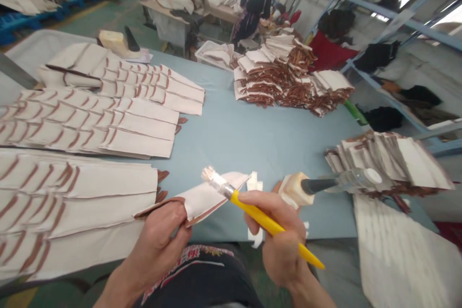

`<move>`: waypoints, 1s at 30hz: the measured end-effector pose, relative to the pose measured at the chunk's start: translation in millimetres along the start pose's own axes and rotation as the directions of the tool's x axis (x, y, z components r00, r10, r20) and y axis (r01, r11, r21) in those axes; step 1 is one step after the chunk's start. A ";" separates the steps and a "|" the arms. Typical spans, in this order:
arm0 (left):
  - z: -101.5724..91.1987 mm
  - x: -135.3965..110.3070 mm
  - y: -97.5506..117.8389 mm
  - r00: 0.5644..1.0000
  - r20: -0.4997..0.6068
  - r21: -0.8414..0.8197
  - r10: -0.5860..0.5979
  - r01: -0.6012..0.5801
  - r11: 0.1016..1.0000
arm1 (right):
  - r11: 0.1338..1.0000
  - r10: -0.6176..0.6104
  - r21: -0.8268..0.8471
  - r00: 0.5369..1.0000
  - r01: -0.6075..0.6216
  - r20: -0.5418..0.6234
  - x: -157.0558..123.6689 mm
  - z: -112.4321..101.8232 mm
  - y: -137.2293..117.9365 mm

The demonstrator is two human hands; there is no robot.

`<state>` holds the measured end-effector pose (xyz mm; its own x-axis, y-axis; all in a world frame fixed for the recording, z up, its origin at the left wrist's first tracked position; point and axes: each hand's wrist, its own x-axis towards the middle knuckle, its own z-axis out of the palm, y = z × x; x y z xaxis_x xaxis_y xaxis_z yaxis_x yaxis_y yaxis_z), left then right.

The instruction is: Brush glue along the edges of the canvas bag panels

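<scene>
My right hand (279,231) is closed around a paintbrush (269,221) with a yellow handle. Its pale, clumped bristles point away to the upper left, over a white fabric piece (207,199) with brown edging. My left hand (164,233) pinches the near left end of that piece, where a brown flap folds over. Left of it, overlapping rows of similar white and brown pieces (108,192) cover the table. Just beyond my right hand stands a whitish, crusted glue pot (298,190) with a dark handle-like part. Scraps of white tape (254,183) lie beside it.
The blue-grey table (231,130) carries a tall stack of pieces (274,72) at the back and another stack (390,159) at the right. A clear bottle (355,179) lies near the pot. Metal shelves (397,77) rise on the right. Another person (254,2) is at a far table.
</scene>
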<state>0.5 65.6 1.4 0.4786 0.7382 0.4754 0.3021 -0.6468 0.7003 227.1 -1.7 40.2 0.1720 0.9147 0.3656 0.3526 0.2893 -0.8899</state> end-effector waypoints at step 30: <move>10.6 -11.3 -12.1 0.980 -0.098 0.245 0.172 -0.143 0.959 | 0.998 -0.006 -0.057 1.000 0.005 -0.022 -6.7 12.7 -13.2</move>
<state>0.2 63.0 -18.1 0.4399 0.6315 0.6385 0.4231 -0.7729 0.4729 209.7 -8.1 46.0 0.1903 0.9065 0.3768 0.4054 0.2770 -0.8711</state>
